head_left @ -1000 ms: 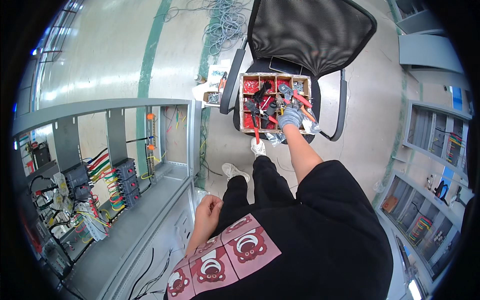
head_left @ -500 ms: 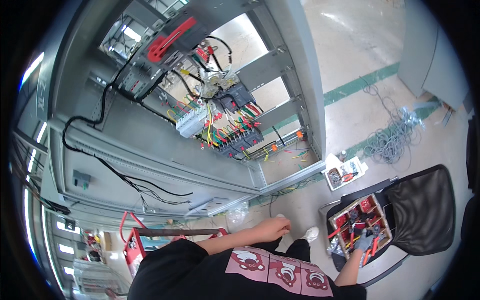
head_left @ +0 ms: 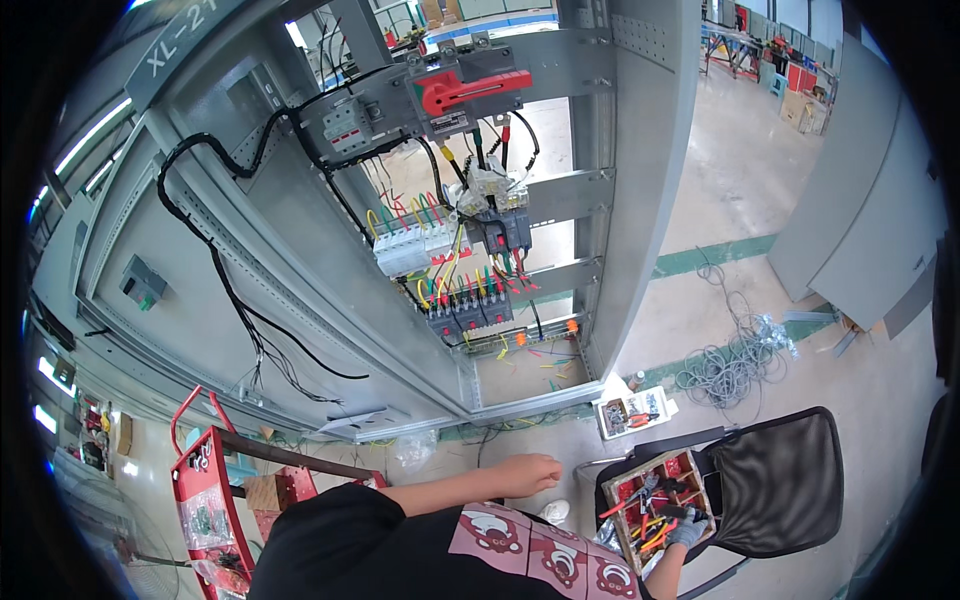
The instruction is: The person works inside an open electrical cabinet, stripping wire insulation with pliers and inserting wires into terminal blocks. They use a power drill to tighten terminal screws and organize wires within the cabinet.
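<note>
My left hand (head_left: 532,475) is bare and hangs in front of my body, its fingers curled into a loose fist with nothing showing in it. On the right, my gloved right hand (head_left: 687,531) reaches to the near right side of a wooden tool box (head_left: 628,541) on a chair seat. Its fingers are bent around something dark (head_left: 682,512) that I cannot make out. Pliers (head_left: 648,487) and other red- and yellow-handled tools lie in the box's compartments. Ahead stands an open grey electrical cabinet (head_left: 645,200) with a red-handled switch (head_left: 470,92), breakers (head_left: 405,248) and coloured wires.
A black mesh chair (head_left: 780,480) holds the tool box. Beyond it are a white tray (head_left: 632,412) of small parts and a tangle of grey cable (head_left: 720,375) on the floor. At left stand a red cart (head_left: 215,500) and the cabinet door (head_left: 210,310) with hanging black wires.
The view has tilted up and turned, so the cabinet stands more upright and more of the workshop shows. My right hand stays at the tool box; my left remains curled before my body.
</note>
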